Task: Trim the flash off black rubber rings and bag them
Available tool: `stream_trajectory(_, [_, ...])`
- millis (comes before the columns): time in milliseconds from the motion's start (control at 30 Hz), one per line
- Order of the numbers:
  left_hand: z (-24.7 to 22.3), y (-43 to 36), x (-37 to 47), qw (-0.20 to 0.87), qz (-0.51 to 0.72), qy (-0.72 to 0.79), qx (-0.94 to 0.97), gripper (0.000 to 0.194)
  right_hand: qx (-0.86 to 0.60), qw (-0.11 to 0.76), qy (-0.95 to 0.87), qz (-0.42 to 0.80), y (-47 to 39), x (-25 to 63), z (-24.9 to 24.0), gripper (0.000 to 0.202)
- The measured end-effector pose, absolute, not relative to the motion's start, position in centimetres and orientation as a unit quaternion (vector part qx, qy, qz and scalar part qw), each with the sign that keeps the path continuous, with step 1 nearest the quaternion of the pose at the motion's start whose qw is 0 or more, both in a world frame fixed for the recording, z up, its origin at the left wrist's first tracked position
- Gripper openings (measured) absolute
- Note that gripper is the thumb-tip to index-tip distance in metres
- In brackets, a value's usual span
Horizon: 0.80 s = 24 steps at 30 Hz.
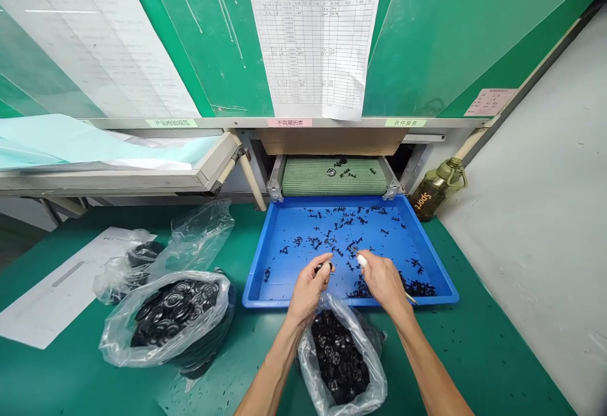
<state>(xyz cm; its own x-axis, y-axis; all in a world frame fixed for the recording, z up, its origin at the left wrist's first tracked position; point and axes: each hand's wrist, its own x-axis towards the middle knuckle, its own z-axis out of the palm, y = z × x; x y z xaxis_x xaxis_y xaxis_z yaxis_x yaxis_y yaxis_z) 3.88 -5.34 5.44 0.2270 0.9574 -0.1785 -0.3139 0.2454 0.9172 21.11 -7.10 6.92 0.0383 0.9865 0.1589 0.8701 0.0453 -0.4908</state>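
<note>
Over the front part of a blue tray [279,303], my left hand [309,286] is closed on a small black part [325,266]. To its right, my right hand [383,280] is closed round a thin tool whose tip points up and left and whose yellowish end shows below the palm; a white wrap covers one fingertip. Small black scraps [417,287] lie scattered in the tray, thickest at the front right. Below my hands stands an open clear bag [374,397] full of small black parts.
At the left are a larger bag [118,354] of black rings, a smaller clear bag [114,280] and a white sheet [40,321]. A green conveyor belt [308,182] ends at the tray's back edge. A bottle [434,188] stands at the back right.
</note>
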Motion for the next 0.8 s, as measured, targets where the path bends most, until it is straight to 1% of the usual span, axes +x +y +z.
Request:
stream_trajectory(67, [4.4, -4.7, 3.6, 0.693, 0.478, 0.411, 0.349, 0.04, -0.685, 0.215, -0.69, 0.092, -5.6, 22.0, 5.7, 0.028])
stream_trajectory(167, [3.6, -3.9, 3.0, 0.722, 0.497, 0.402, 0.264, 0.035, -0.676, 0.233, -0.695, 0.074, -2.3, 23.0, 5.4, 0.029])
stream_trajectory(267, [3.4, -3.3, 2.5, 0.75, 0.507, 0.381, 0.188, 0.028, -0.68, 0.256, -0.684, 0.053, 2.8, 23.1, 7.2, 0.03])
stream_trajectory(367, [3.4, -3.1, 2.1, 0.752, 0.517, 0.384, 0.139, 0.022, -0.692, 0.255, -0.674, 0.038, 9.1, 22.3, 9.6, 0.03])
stream_trajectory(467, [3.4, -3.0, 2.0, 0.744, 0.531, 0.393, 0.105, 0.02, -0.702, 0.255, -0.664, 0.042, 15.1, 21.1, 11.1, 0.028])
stream_trajectory(567, [3.4, -2.8, 1.9, 0.746, 0.537, 0.387, 0.08, 0.014, -0.708, 0.253, -0.657, 0.063, 19.2, 20.2, 11.7, 0.024])
stream_trajectory(667, [3.6, -2.3, 1.8, 0.755, 0.538, 0.37, 0.055, 0.017, -0.692, 0.265, -0.666, 0.086, 19.9, 19.9, 12.2, 0.025])
stream_trajectory(800, [4.4, -1.7, 1.7, 0.761, 0.534, 0.362, 0.067, 0.024, -0.628, 0.293, -0.713, 0.109, 14.7, 19.5, 12.2, 0.022])
